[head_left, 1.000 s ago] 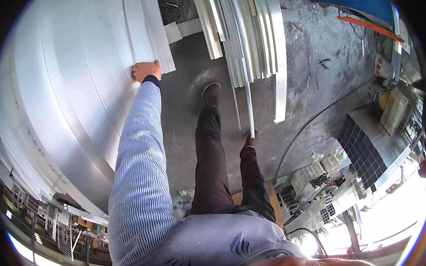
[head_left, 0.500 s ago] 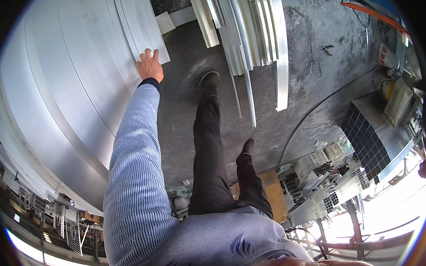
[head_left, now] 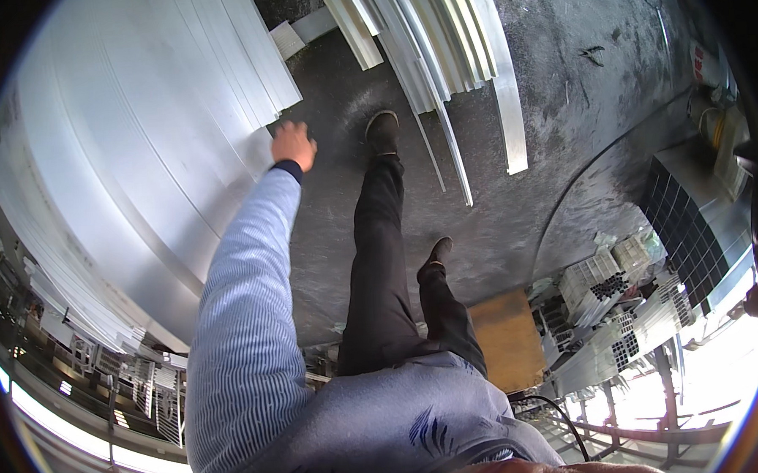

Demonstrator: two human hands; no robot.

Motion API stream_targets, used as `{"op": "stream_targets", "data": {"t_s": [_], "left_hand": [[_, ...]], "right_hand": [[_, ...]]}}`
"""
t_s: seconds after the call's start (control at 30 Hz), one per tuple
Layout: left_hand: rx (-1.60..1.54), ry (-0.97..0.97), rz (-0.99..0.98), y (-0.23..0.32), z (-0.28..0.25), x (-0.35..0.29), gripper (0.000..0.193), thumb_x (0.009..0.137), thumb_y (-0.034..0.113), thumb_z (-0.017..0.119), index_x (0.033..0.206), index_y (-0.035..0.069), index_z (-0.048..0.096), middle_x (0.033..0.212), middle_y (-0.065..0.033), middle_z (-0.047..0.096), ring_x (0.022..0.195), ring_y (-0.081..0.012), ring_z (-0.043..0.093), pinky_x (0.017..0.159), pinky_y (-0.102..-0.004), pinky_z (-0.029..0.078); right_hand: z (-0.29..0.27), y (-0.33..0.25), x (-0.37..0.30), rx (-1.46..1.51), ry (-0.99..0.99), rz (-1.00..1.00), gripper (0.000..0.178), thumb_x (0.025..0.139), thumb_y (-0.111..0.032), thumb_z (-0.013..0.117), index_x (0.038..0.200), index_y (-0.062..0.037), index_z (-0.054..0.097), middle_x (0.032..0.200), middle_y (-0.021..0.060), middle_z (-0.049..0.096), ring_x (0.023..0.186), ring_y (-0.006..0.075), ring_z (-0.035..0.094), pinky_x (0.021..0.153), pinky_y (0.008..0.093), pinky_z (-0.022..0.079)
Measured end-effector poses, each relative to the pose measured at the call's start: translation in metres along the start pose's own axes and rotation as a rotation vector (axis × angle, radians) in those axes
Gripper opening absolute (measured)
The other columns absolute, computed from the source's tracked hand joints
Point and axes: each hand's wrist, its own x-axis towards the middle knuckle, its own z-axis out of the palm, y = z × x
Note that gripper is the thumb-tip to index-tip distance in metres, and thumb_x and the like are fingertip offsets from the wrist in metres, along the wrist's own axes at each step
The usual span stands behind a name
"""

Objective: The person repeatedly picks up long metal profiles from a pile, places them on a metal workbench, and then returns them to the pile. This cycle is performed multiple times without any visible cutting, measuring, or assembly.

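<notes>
My left hand, in a striped sleeve, is in the air just off the end of a stack of long silver metal panels. Nothing shows in it, and its slightly blurred fingers look loosely bent and apart. Closest to it is the end of narrow metal strips lying on top of the panels. My right hand is out of view.
Long metal profiles lie ahead on the dark floor, their ends uneven. A dark cable curves across the floor at right. Bundled square tubes and a brown board are at lower right.
My left hand has come off the strips' end and moved right and slightly nearer. The view has shifted, with the floor profiles now higher in it.
</notes>
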Motion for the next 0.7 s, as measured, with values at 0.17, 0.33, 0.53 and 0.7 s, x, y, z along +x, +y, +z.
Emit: {"op": "stream_targets", "data": {"t_s": [0.17, 0.33, 0.53, 0.7], "left_hand": [[-0.093, -0.252, 0.101, 0.076, 0.017, -0.123, 0.052, 0.098, 0.046, 0.075, 0.141, 0.016, 0.069, 0.14, -0.0168, 0.067, 0.132, -0.0389, 0.066, 0.111, -0.0525, 0.056], [-0.22, -0.185, 0.164, 0.137, 0.001, -0.212, 0.055, 0.099, 0.043, 0.077, 0.143, 0.011, 0.07, 0.141, -0.0207, 0.067, 0.133, -0.0425, 0.064, 0.113, -0.0519, 0.053], [-0.22, 0.011, 0.427, 0.164, -0.01, -0.268, 0.061, 0.1, 0.047, 0.073, 0.141, 0.003, 0.072, 0.144, -0.0244, 0.07, 0.137, -0.0425, 0.064, 0.117, -0.0495, 0.051], [-0.244, -0.064, 0.16, 0.189, 0.013, -0.335, 0.044, 0.101, 0.041, 0.074, 0.113, -0.001, 0.076, 0.105, -0.0211, 0.08, 0.106, -0.0374, 0.077, 0.097, -0.0501, 0.059]], "right_hand": [[0.019, 0.036, 0.005, 0.067, 0.015, -0.071, 0.029, 0.096, -0.032, 0.068, 0.116, -0.015, 0.08, 0.106, 0.0146, 0.082, 0.101, 0.0359, 0.079, 0.084, 0.0507, 0.062], [0.056, 0.11, 0.018, 0.146, 0.053, -0.136, 0.03, 0.096, -0.032, 0.068, 0.117, -0.0146, 0.08, 0.106, 0.015, 0.082, 0.101, 0.0359, 0.079, 0.084, 0.0506, 0.062], [0.159, 0.249, 0.062, 0.262, 0.197, -0.117, 0.031, 0.097, -0.032, 0.067, 0.118, -0.0141, 0.08, 0.106, 0.0155, 0.082, 0.102, 0.0358, 0.08, 0.085, 0.0504, 0.062], [0.251, 0.371, 0.107, 0.384, 0.354, -0.036, 0.032, 0.097, -0.032, 0.067, 0.119, -0.0137, 0.08, 0.106, 0.0159, 0.082, 0.102, 0.0358, 0.08, 0.085, 0.0503, 0.062]]}}
